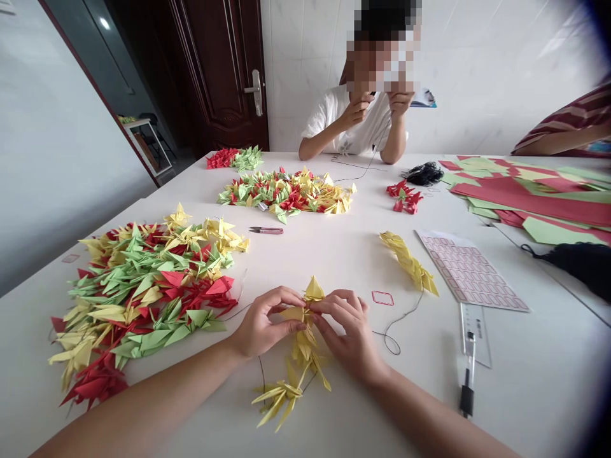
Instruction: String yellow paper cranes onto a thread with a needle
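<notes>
A string of yellow folded-paper pieces [305, 346] lies near the table's front, its upper end between my two hands. My left hand [272, 319] pinches a yellow piece from the left, thumb and fingers close together. From the right, my right hand [347, 327] grips the same string just below a pointed yellow piece at its top. Dark thread runs out beside the lower yellow pieces. Another yellow paper strand [409, 262] rests to the right, with thread trailing from it. Left of my hands spreads a big heap of red, green and yellow folded paper [153, 280].
On the white table [329, 245] are small scissors [266, 230], a second paper heap [286, 193], a label sheet [470, 270], a ruler [481, 337], a pen [468, 375], coloured paper [539, 194] and black thread [422, 173]. A person in white [356, 121] sits opposite; a striped sleeve [568, 121] shows right.
</notes>
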Available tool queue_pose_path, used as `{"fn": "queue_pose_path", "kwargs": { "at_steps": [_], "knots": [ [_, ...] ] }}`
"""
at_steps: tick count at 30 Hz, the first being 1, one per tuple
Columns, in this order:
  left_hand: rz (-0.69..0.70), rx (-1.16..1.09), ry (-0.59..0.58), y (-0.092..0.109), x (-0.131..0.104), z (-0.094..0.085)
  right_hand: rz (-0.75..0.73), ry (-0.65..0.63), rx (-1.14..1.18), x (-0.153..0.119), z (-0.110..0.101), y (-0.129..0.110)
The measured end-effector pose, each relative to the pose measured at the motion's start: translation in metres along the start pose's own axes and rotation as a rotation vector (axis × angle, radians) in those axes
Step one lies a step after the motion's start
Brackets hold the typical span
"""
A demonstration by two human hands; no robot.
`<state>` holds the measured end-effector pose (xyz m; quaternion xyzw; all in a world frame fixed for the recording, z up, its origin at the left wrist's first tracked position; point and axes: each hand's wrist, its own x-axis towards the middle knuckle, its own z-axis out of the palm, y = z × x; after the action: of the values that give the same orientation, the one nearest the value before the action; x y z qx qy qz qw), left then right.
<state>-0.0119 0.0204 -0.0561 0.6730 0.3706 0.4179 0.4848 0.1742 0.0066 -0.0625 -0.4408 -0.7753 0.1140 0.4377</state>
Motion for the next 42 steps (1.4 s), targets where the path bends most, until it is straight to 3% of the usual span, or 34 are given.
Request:
{"fn": "queue_pose_path", "kwargs": {
  "at_steps": [15,28,35,42],
  "knots": [
    [-0.064,0.083,-0.024,0.008,-0.0006,-0.0012,0.019,0.018,-0.05,0.0008,-0.0004,-0.0008],
    [0.154,-0.012,0.037,0.0004,0.001,0.0007,-0.006,-0.001,-0.052,0.0022,-0.0043,-0.003],
    [0.137,-0.029,0.031,-0.0001,0.0004,-0.0001,-0.016,0.03,0.012,0.001,-0.0013,-0.0001],
    [0.041,-0.02,0.014,-0.0003,-0.0016,-0.0019,0.04,-0.071,0.026,0.0019,-0.0057,-0.0036]
  ]
}}
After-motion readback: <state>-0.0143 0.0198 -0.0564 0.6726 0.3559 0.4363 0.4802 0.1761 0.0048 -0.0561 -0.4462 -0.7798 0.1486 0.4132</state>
